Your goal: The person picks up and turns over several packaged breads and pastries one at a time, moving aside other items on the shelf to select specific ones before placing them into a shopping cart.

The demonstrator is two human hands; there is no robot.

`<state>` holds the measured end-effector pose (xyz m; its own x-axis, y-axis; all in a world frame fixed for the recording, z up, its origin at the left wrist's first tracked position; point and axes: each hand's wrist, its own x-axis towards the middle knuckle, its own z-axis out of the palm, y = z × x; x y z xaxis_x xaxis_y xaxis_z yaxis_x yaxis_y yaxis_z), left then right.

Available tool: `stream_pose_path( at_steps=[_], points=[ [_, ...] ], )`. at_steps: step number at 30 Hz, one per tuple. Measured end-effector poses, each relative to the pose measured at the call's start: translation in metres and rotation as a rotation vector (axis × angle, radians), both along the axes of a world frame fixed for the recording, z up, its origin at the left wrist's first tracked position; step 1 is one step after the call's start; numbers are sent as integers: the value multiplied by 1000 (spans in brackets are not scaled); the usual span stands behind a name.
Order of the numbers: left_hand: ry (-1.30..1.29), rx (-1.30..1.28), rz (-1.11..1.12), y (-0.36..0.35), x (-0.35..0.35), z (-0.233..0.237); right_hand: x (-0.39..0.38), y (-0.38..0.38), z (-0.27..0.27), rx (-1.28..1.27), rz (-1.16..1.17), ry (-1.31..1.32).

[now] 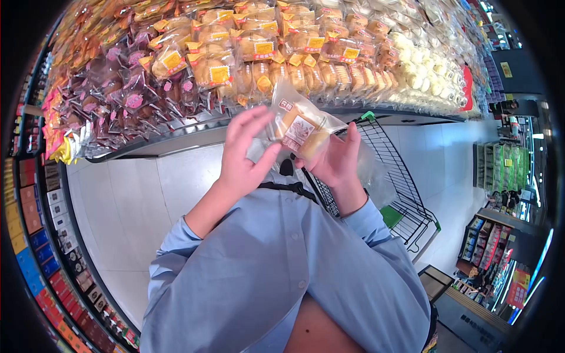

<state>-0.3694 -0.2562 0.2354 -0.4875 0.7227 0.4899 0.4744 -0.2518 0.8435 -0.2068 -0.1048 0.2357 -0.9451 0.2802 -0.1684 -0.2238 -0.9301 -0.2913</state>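
Observation:
In front of my chest is a clear-wrapped packaged pastry (299, 130), tilted, with a printed white label on its face. The right side and underside of this packet rest in my right hand (336, 162), its fingers partly hidden behind the wrapper and its thumb pointing up. My left hand (246, 150) is spread at the packet's left edge, fingers stretched and slightly blurred, thumb tip right by the wrapper. Just beyond both hands, rows of packaged baked goods (256, 47) fill the display.
A wire shopping cart (391, 159) with green trim and a clear plastic bag (374, 167) stands close on my right. Dark-wrapped packets (126, 88) lie left on the display, pale ones (421, 67) right. Shelves of boxes (44, 238) line the left side, above a tiled floor (120, 217).

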Motion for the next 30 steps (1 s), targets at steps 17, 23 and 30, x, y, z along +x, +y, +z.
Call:
stream_pose_path(
  at_steps=[17,23,30],
  points=[
    [-813,-163,-243,15,32,-32,-3,-31,1,1044,-227,-789],
    [-874,-157,-239,15,20,-28,-7,-19,-1,1287,-230,-895],
    [-899,-158,-254,31,24,-17,-3,5,-21,1613,-467,-850]
  ],
)
